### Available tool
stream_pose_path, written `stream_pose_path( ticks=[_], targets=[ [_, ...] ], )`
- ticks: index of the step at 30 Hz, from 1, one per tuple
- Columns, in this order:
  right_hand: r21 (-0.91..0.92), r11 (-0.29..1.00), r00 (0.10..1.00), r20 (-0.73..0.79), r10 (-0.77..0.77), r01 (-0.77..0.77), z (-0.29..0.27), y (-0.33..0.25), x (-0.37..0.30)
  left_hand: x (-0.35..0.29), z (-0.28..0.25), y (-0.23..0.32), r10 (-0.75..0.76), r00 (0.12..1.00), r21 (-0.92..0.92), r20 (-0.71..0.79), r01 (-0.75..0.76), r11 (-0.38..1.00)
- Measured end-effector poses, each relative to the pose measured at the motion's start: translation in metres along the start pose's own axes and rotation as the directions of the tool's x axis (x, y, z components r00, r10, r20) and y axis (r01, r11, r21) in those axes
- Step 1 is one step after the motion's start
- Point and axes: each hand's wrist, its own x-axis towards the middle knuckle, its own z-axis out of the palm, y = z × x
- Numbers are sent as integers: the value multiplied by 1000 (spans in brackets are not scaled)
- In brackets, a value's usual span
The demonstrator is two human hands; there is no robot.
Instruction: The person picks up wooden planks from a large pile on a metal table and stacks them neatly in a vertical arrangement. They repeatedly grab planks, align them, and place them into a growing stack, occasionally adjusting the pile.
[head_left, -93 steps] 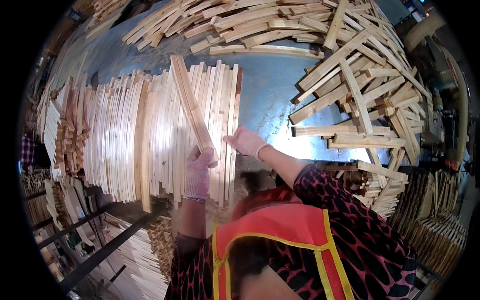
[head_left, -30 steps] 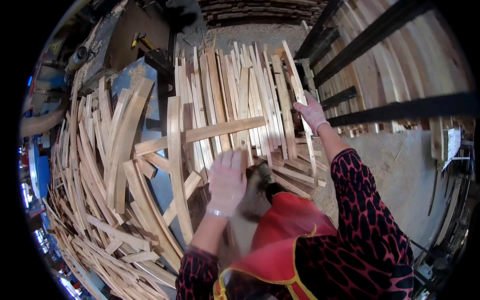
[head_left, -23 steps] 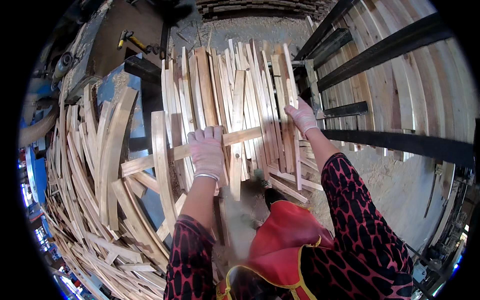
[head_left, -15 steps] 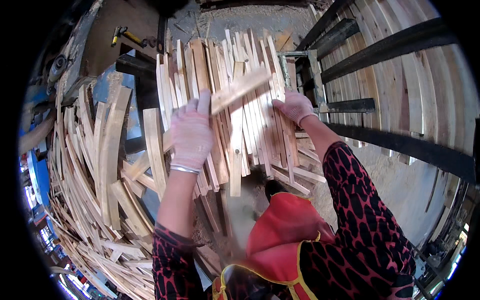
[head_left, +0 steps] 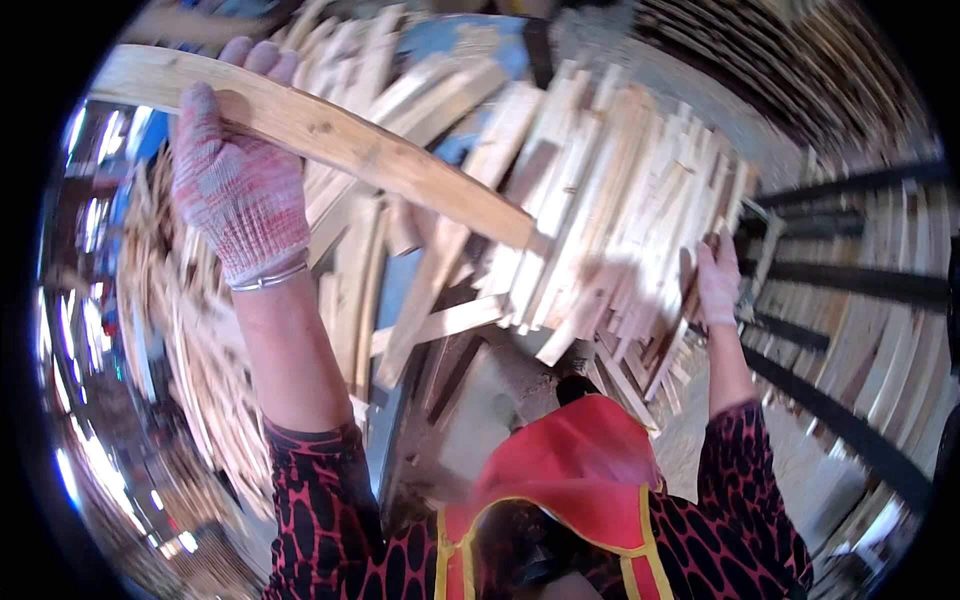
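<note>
At the upper left my left hand (head_left: 240,195), in a pinkish knitted glove, is closed around a long flat wooden board (head_left: 370,150), thumb on the near side and fingers over the far edge. The board is raised and slants down to the right, its lower end over the left part of a layer of wooden strips (head_left: 620,190). Beside that layer's right edge is my gloved right hand (head_left: 717,285), its fingers stretched away from me against the outer strips. Motion blurs it slightly, and whether it presses on them I cannot make out.
A jumbled heap of wooden strips (head_left: 190,320) spreads along the left. To the right stands a dark metal frame (head_left: 850,285) with bars beside stacked boards (head_left: 865,340). More stacked wood (head_left: 780,70) lies at the far right.
My left hand has swung the board left over the heap. My right hand stays at the strips' right edge, its fingers now pointing away from me. The whole view has turned left.
</note>
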Motion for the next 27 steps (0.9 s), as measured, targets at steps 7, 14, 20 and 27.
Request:
stream_pose_path(
  ticks=[7,14,20,27],
  targets=[
    [526,841,817,536,-214,-125,26,-181,-158,-140,-184,84,-183,900,27,-396,210,977],
    [601,799,328,750,-574,22,81,-265,-349,-381,-357,223,-272,566,-120,-778,291,949],
    [386,919,-88,921,-379,86,158,-290,-494,-518,-516,251,-27,383,336,-923,841,425],
    [279,911,-336,926,-171,305,225,-324,-623,-606,-581,241,369,530,354,-764,822,-446]
  ],
)
